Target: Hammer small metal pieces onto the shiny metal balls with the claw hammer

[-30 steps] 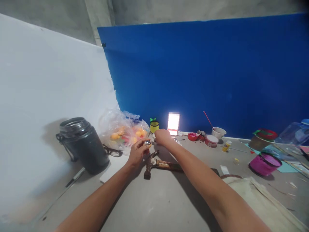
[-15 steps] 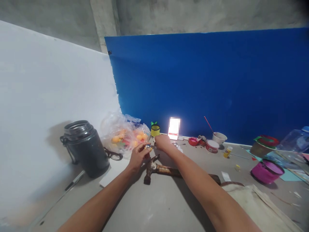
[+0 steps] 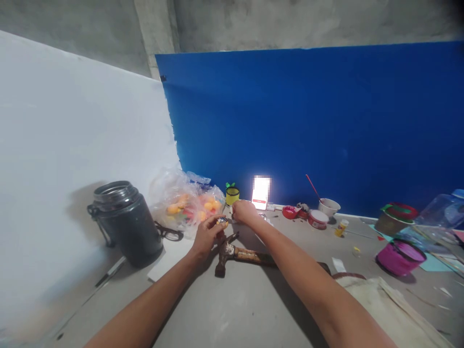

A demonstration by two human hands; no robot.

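My left hand [image 3: 206, 237] is closed, pinching a small shiny round object [image 3: 222, 221] between fingertips and thumb. My right hand [image 3: 244, 211] is curled shut just to its right, close to a glowing white phone [image 3: 261, 192] propped against the blue board; what its fingers hold is hidden. A claw hammer [image 3: 237, 253] with a wooden handle lies on the grey surface right below both hands, partly under my right forearm.
A dark jar [image 3: 125, 222] stands at left with black glasses [image 3: 168, 232] and a plastic bag of orange items [image 3: 186, 203] beside it. A yellow cup [image 3: 232, 195], red lids, a white bowl [image 3: 328, 206] and a magenta tub [image 3: 398, 257] line the blue board [image 3: 326, 121]. Cloth lies at lower right.
The camera tilted up slightly a second ago. Both hands stay close together near the phone, with only small shifts of the fingers.
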